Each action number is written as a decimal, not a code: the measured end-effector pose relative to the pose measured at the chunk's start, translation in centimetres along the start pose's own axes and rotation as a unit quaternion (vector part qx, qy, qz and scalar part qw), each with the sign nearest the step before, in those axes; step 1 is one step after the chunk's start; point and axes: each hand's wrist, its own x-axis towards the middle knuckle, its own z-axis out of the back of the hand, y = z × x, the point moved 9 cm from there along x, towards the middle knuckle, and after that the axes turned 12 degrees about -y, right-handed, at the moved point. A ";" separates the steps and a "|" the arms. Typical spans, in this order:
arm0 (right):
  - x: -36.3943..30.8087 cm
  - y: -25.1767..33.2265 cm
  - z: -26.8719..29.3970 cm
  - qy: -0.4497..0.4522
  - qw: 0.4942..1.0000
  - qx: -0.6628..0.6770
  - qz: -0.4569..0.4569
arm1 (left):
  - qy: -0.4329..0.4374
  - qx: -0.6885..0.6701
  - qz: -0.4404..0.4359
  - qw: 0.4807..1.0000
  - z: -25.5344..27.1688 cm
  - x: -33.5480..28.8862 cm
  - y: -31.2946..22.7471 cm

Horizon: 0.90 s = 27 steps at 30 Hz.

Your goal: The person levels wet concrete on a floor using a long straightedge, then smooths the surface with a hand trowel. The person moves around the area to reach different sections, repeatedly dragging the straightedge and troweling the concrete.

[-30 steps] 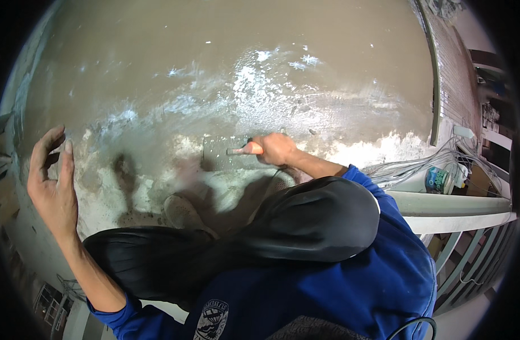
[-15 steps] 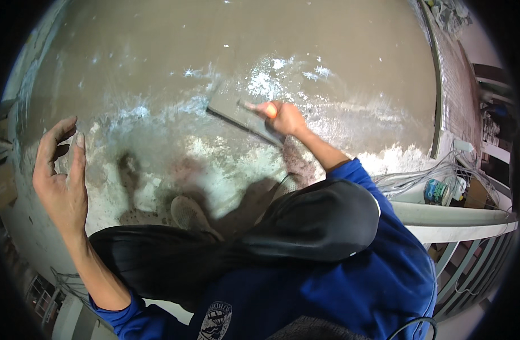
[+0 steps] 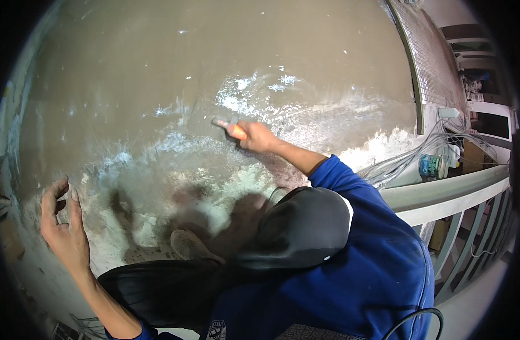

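A plastering trowel [image 3: 236,132] with an orange handle is in my right hand [image 3: 257,137], fingers wrapped round the grip. Its flat grey blade [image 3: 202,119] lies against the wet grey-brown cement coat [image 3: 135,68] and nearly blends into it. Glossy highlights and rough streaks show around the blade. At the far left, my left hand [image 3: 67,226] is raised and holds nothing, its fingers loosely bent and apart. Below the trowel, the surface turns into a rough, whitish blotchy band [image 3: 158,198] with dark shadows on it.
A straight strip [image 3: 410,62] edges the coat on the right, beside a mesh-patterned panel [image 3: 429,62]. Grey cables [image 3: 404,153], a tub [image 3: 429,166] and a white bottle [image 3: 454,156] sit near a pale railing [image 3: 458,198]. My bent knee [image 3: 311,226] and one shoe [image 3: 189,243] are close below.
My right hand and the trowel have moved left and slightly down in the picture. The blade's dark lower edge, visible before, now lies flatter. The whole view has shifted; my left hand keeps its pose.
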 end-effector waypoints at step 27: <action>-7.8 0.5 58.4 -0.573 0.818 -0.020 0.047 | 0.038 0.000 -0.002 0.999 -2.0 0.9 -0.6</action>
